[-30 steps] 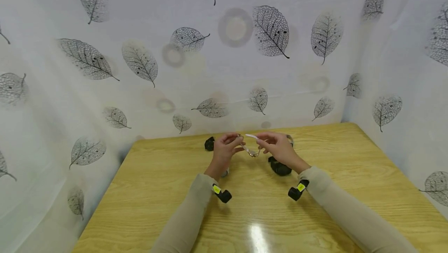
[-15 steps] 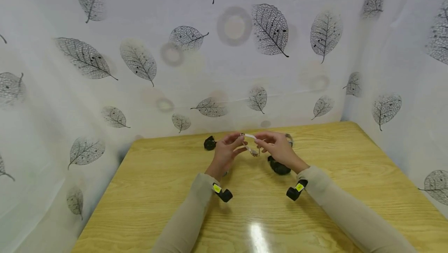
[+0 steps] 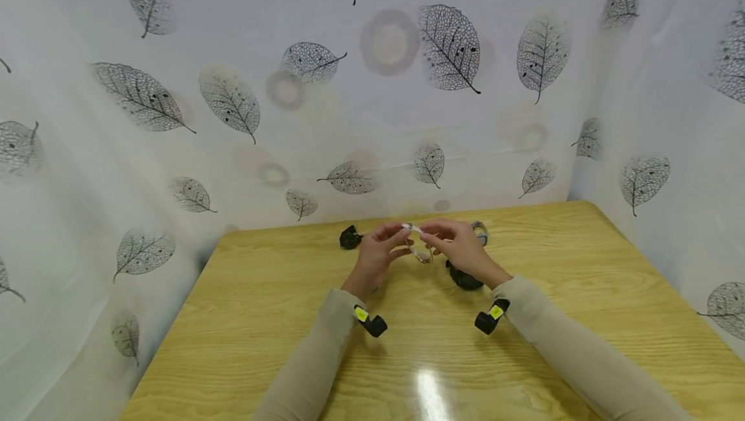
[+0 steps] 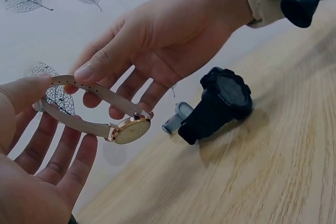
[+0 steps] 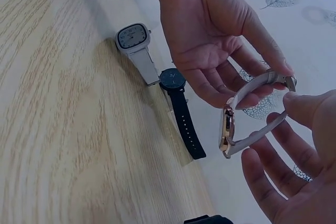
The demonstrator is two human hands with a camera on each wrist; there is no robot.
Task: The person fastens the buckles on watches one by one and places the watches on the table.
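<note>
A wristwatch point(image 4: 132, 129) with a pale strap and a rose-gold case is held up above the table, its strap bent into a loop. My left hand point(image 3: 375, 256) pinches the buckle end of the strap between thumb and forefinger. My right hand point(image 3: 460, 246) pinches the other, holed strap end with thumb and fingertips. The two strap ends meet between the hands; whether the strap is through the buckle I cannot tell. In the right wrist view the watch's case point(image 5: 227, 132) hangs edge-on below the fingers.
On the wooden table point(image 3: 262, 343), a chunky black watch point(image 4: 226, 100) and a grey watch point(image 3: 480, 232) lie by the right hand. A white square-faced watch point(image 5: 134, 38) and a black round watch point(image 5: 173, 80) lie by the left. A leaf-print curtain point(image 3: 372, 117) stands behind.
The strap ends, apart one second ago, have come together as the right hand moved slightly left and the left hand slightly right. Both hands keep their hold on the watch.
</note>
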